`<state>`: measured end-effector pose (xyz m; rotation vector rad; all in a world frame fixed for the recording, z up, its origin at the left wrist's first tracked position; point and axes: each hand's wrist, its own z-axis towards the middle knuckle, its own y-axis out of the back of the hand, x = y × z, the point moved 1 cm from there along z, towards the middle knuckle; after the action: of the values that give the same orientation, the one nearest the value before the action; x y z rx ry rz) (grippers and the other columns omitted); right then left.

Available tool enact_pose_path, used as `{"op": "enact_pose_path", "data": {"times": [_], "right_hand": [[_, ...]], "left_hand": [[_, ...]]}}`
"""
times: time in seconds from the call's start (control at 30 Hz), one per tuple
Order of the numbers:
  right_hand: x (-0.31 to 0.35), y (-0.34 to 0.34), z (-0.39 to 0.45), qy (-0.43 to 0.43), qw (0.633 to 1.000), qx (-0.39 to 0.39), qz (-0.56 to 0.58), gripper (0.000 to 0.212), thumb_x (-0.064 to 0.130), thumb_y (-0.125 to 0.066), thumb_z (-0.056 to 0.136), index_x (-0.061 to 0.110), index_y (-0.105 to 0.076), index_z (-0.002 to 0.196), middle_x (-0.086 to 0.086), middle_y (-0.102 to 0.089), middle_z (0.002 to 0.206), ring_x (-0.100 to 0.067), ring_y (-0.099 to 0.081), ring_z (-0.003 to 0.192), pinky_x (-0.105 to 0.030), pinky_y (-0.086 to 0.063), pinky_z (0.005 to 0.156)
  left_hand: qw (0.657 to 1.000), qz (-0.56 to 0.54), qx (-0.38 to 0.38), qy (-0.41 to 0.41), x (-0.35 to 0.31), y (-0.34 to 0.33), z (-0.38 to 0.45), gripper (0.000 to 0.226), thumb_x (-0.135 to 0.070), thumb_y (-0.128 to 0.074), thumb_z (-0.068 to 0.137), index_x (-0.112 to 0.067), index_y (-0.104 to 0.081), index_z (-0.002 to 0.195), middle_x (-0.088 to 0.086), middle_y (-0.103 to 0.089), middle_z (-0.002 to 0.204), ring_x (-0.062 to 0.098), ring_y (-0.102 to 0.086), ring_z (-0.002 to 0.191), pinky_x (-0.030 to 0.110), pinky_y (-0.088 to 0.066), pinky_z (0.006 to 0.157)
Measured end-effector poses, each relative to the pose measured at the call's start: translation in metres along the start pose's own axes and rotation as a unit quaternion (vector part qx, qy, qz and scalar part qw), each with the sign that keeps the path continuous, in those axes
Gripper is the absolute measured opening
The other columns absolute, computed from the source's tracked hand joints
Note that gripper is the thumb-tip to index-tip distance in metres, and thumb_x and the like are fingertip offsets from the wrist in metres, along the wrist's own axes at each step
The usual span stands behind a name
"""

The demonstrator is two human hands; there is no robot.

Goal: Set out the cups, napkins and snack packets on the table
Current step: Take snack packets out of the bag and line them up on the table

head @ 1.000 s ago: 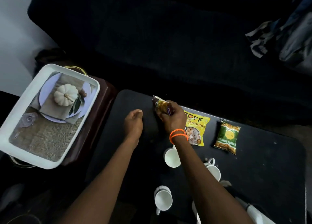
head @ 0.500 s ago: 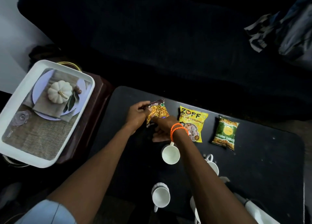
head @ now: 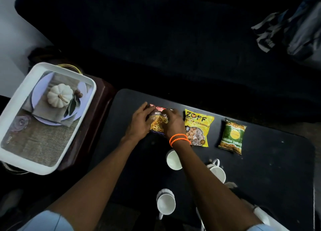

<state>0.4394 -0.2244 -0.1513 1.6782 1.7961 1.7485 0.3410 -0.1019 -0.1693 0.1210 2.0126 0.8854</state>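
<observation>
On the black table (head: 271,163), a dark mixture packet (head: 159,120) lies flat at the left end of a row. My left hand (head: 139,124) grips its left side and my right hand (head: 173,123), with orange wrist bands, grips its right side. A yellow soya-chunk packet (head: 198,126) and a green snack packet (head: 232,136) lie to the right of it. Three white cups stand nearer to me: one (head: 172,159) partly behind my right forearm, one (head: 218,172) to its right, one (head: 165,203) at the near edge.
A white tray (head: 52,169) with a printed pumpkin picture rests on a dark wooden stand (head: 102,98) left of the table. A dark sofa (head: 156,39) runs behind the table, with clothes (head: 293,25) at its right. More white objects (head: 260,215) sit at the bottom right, partly hidden.
My right hand brought the mixture packet down from an upright hold; my left hand joined it, and both now press it flat on the table left of the yellow packet.
</observation>
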Motion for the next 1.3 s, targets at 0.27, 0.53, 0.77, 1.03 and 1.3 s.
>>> {"op": "enact_pose_path", "data": {"times": [0.27,0.53,0.77,1.03,1.3], "right_hand": [[-0.001,-0.008,-0.002,0.009,0.994,-0.068,0.08,0.043,0.001,-0.07,0.088,0.009,-0.065,0.13,-0.019,-0.056,0.123,-0.033,-0.06,0.11,-0.041,-0.055,0.093],[0.006,-0.009,-0.002,-0.05,0.993,-0.037,0.104,0.063,0.001,-0.08,0.078,0.014,-0.061,0.138,-0.017,-0.056,0.142,-0.033,-0.057,0.128,-0.039,-0.048,0.108],[0.003,-0.012,0.002,-0.011,0.997,-0.032,0.063,0.062,0.001,-0.079,0.079,0.016,-0.061,0.138,-0.016,-0.054,0.146,-0.035,-0.058,0.129,-0.04,-0.051,0.106],[0.0,-0.006,0.004,-0.011,0.998,-0.022,0.06,0.063,0.018,-0.08,0.083,0.015,-0.057,0.141,-0.015,-0.051,0.148,-0.033,-0.052,0.134,-0.04,-0.044,0.11],[0.006,0.051,0.006,0.034,0.979,-0.175,-0.099,0.075,0.061,-0.043,0.098,0.009,-0.04,0.153,-0.012,-0.038,0.162,-0.027,-0.029,0.154,-0.046,-0.028,0.124]], "left_hand": [[0.996,-0.073,-0.038,0.022,-0.008,0.006,0.015,0.06,-0.02,-0.078,0.089,-0.021,-0.057,0.145,0.012,-0.072,0.125,0.021,-0.072,0.098,0.041,-0.064,0.088],[0.996,-0.035,-0.057,0.055,-0.002,-0.001,0.002,0.065,-0.018,-0.078,0.09,-0.013,-0.051,0.149,0.015,-0.069,0.129,0.027,-0.07,0.109,0.045,-0.061,0.094],[0.995,-0.038,-0.066,0.059,-0.001,-0.005,-0.001,0.066,-0.015,-0.077,0.09,-0.014,-0.049,0.15,0.016,-0.066,0.13,0.028,-0.069,0.107,0.047,-0.061,0.091],[0.996,-0.017,-0.057,0.063,-0.005,-0.001,-0.004,0.066,-0.022,-0.073,0.094,-0.016,-0.046,0.153,0.015,-0.061,0.133,0.029,-0.062,0.118,0.047,-0.056,0.099],[0.977,0.108,-0.18,-0.027,-0.033,0.028,0.004,0.065,-0.044,-0.04,0.108,-0.023,-0.015,0.164,0.0,-0.013,0.173,0.021,-0.008,0.161,0.051,-0.017,0.125]]}}
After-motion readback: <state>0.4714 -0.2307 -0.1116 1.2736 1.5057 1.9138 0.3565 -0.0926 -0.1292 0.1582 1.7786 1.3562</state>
